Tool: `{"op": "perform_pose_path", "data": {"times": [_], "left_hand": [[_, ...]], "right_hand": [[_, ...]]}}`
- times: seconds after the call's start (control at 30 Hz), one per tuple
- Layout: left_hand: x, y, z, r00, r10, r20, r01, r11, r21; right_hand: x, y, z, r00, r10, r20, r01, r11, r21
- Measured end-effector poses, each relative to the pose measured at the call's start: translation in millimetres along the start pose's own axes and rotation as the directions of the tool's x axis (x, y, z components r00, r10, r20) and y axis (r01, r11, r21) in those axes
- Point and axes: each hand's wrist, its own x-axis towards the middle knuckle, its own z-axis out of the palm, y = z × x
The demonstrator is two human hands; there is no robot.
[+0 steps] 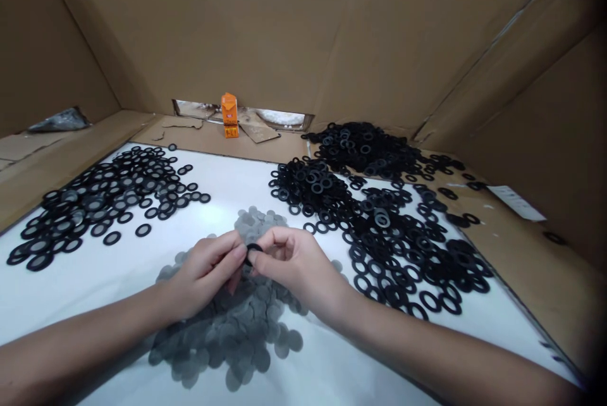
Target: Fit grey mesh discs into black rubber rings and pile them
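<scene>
Between my two hands is a black ring [254,246], held above a heap of thin grey mesh discs [237,330]. The fingertips of my left hand [213,267] pinch its left side, and the thumb and fingers of my right hand [289,260] pinch its right side. Whether a disc sits in this ring is hidden by the fingers. To the right lies a large pile of loose black rings [403,241]. On the left, many black rings with grey discs in them [109,197] are spread in a loose pile.
The white work surface [332,368] is walled by tall brown cardboard [265,26]. An orange carton [230,115] stands at the back, near a slot cut in the cardboard. Another heap of black rings [365,147] lies at the back right. A white paper slip [516,202] rests on the right cardboard.
</scene>
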Motion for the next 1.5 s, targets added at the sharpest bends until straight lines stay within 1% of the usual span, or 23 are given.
{"op": "perform_pose_path", "data": {"times": [0.13,0.23,0.3,0.37,0.47,0.57,0.67,0.73,0.8,0.87,0.93,1.0,1.1,1.2,1.27,1.33,1.43,1.5], "left_hand": [[-1,-1,1.6,0.998,0.063,-0.015,-0.061,0.991,0.118],[0,0,1.6,0.995,0.102,-0.006,-0.1,0.977,0.189],[1,1,0.0,0.995,0.1,-0.001,-0.098,0.975,0.197],[2,3,-3.1,0.998,0.067,0.003,-0.066,0.984,0.165],[4,5,-8.3,1.0,0.021,-0.001,-0.021,0.997,0.081],[6,5,-10.0,0.999,-0.002,-0.032,0.004,0.999,0.048],[6,5,-5.5,0.994,-0.066,-0.092,0.066,0.998,-0.011],[4,7,-0.7,0.985,-0.11,-0.131,0.103,0.993,-0.057],[3,8,3.3,0.978,-0.153,-0.139,0.14,0.985,-0.099],[2,9,4.7,0.975,-0.193,-0.112,0.174,0.971,-0.162],[3,8,3.0,0.975,-0.211,-0.066,0.193,0.959,-0.208],[5,8,-0.8,0.981,-0.191,-0.033,0.181,0.964,-0.193],[8,7,-6.6,0.985,-0.165,-0.049,0.156,0.977,-0.148],[9,7,-9.3,0.984,-0.17,-0.049,0.161,0.977,-0.143],[9,8,-9.3,0.987,-0.159,-0.031,0.154,0.98,-0.127],[8,10,-7.7,0.988,-0.151,-0.034,0.146,0.983,-0.116],[5,11,-1.0,0.986,-0.147,-0.083,0.138,0.985,-0.101],[1,11,6.8,0.978,-0.138,-0.157,0.125,0.988,-0.091]], "right_hand": [[-2,7,3,0.996,-0.065,-0.062,0.06,0.996,-0.072],[-5,10,4,0.991,-0.109,-0.082,0.101,0.99,-0.097],[-6,10,4,0.989,-0.139,-0.056,0.132,0.985,-0.112],[-5,7,2,0.989,-0.147,-0.009,0.145,0.984,-0.108],[-1,1,-2,0.994,-0.107,0.038,0.11,0.99,-0.084],[3,-3,-5,0.997,-0.069,0.028,0.069,0.998,-0.008],[4,-4,-5,1.0,0.015,0.001,-0.015,0.986,0.169],[2,-4,-4,0.997,0.071,0.03,-0.076,0.962,0.263],[0,-5,-3,0.993,0.104,0.05,-0.114,0.942,0.316],[-1,-7,-3,0.994,0.109,0.015,-0.108,0.937,0.333],[0,-9,-4,0.996,0.084,-0.017,-0.076,0.956,0.283],[2,-13,-7,0.999,0.044,-0.011,-0.041,0.985,0.168],[4,-17,-11,1.0,0.013,-0.003,-0.013,1.0,-0.02],[4,-18,-12,1.0,0.015,-0.005,-0.016,0.992,-0.126],[3,-16,-12,1.0,0.003,-0.003,-0.003,0.989,-0.148],[3,-13,-11,0.999,-0.031,-0.009,0.029,0.99,-0.139],[1,-7,-7,0.998,-0.042,-0.051,0.038,0.996,-0.078],[-1,-3,-2,0.996,-0.028,-0.082,0.028,1.0,-0.009]]}}
